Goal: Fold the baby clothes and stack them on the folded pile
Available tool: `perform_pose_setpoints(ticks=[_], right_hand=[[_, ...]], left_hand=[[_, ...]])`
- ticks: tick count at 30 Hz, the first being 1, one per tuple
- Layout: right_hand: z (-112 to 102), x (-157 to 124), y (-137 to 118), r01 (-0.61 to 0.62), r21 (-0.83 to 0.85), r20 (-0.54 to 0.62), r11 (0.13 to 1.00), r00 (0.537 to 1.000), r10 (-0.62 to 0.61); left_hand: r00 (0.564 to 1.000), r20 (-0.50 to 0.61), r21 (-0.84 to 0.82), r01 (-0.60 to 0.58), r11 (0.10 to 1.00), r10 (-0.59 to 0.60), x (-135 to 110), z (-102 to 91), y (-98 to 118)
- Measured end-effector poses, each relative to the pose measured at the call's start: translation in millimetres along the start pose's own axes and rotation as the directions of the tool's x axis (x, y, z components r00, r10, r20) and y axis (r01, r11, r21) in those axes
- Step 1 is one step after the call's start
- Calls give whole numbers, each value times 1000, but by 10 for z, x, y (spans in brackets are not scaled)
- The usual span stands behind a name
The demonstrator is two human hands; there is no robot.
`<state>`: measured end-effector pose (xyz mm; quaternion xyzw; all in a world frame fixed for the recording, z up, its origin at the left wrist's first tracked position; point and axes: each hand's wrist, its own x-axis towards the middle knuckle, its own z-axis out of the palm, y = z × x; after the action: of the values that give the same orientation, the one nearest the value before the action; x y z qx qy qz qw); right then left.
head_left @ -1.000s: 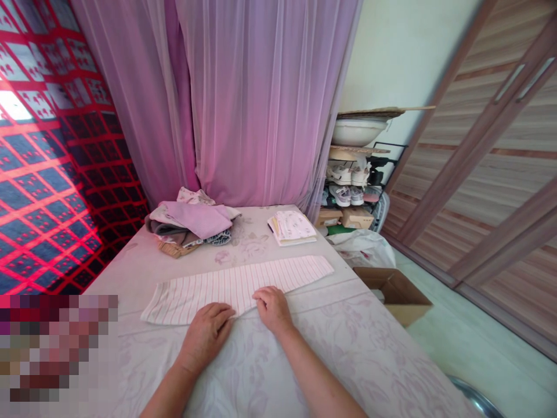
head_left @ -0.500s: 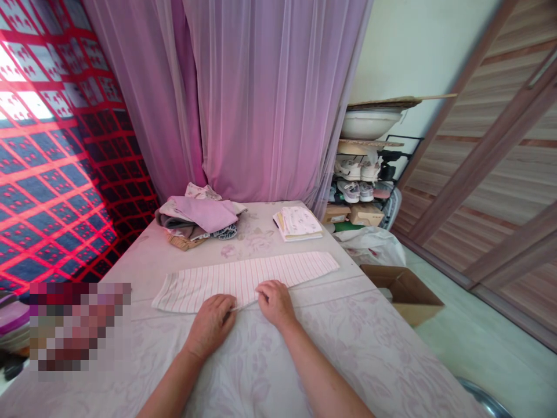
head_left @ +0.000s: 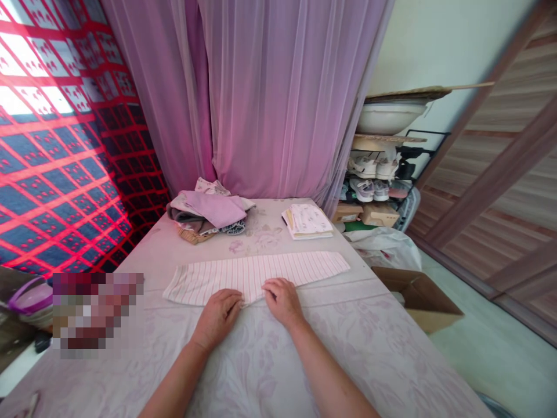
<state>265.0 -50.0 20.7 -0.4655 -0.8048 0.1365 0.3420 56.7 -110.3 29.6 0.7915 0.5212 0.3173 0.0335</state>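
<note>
You are working in a private home, with sheer pink curtains (head_left: 282, 98), a shoe rack (head_left: 374, 180) and sliding wardrobe doors (head_left: 491, 174) standing around you.

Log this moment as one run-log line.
left hand: on near edge of folded white pink-striped cloth strip | right hand: on same edge | beyond: folded white floral cloth stack; heaped mauve and grey clothes

Left hand (head_left: 216, 318), right hand (head_left: 282, 302) touching striped cloth (head_left: 256, 276) (pink).

Under the left hand (head_left: 216, 318) and right hand (head_left: 282, 302), there's a white cotton garment with thin pink stripes (head_left: 256, 274), sitting on a pale pink floral cloth (head_left: 348, 354). Way past the hands, sheer mauve curtains (head_left: 278, 98), and off left, a red-and-navy grid-patterned curtain (head_left: 56, 174).
</note>
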Motion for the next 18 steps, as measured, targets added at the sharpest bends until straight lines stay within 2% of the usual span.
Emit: perform_pose_setpoints(ticks=[6,11,18], right_hand=[[-9,-21,23,25,5,29,1000,999,-25],[-28,-47,6,104,-35,94,994,990,-100],[-5,-41,27,87,-58,63,994,995,-83]], left_hand=[[1000,19,-21,-16,1000,17,-20,3,4],[1000,27,-51,-10,999,11,-26,24,-20],[995,51,-62,87,994,-84,-28,4,26]])
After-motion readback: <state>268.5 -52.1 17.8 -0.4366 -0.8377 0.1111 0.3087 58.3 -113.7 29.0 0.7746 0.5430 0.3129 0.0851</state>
